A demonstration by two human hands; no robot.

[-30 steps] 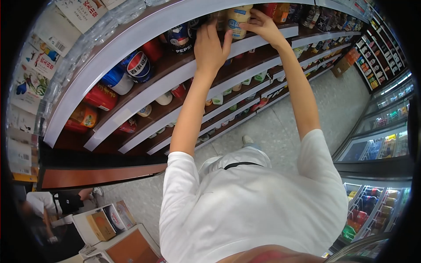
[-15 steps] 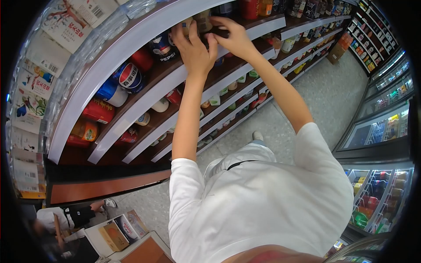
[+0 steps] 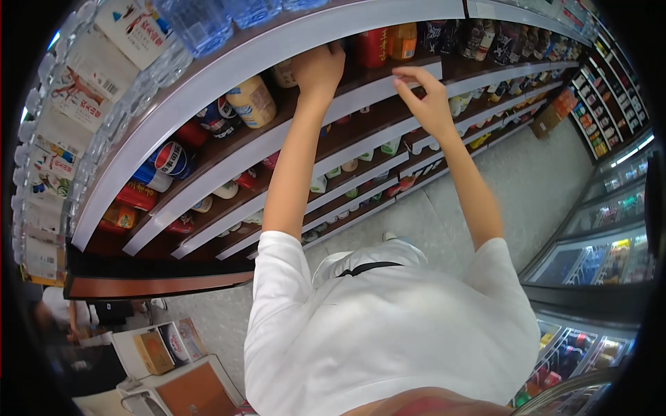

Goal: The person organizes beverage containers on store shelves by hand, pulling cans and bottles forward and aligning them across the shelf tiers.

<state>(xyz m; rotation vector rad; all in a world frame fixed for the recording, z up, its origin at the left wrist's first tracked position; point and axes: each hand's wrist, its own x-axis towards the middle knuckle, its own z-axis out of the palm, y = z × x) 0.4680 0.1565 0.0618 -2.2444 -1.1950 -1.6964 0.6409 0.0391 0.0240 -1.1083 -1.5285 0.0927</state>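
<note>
Head view | yellow bottle (image 3: 251, 102) stood shelved; second bottle (image 3: 284, 73), by left hand (image 3: 318, 71), seemed unsettled | left grip hidden, couldn't tell | right hand (image 3: 428, 104) hung empty, fingertips apart

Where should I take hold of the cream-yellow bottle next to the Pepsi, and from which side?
Probably best from the aisle front, gripping the cream-yellow bottle across its exposed rounded body. Its front faces the aisle, while the upper shelf edge hides its top in this view and the Pepsi drink sits close on its left.
</note>
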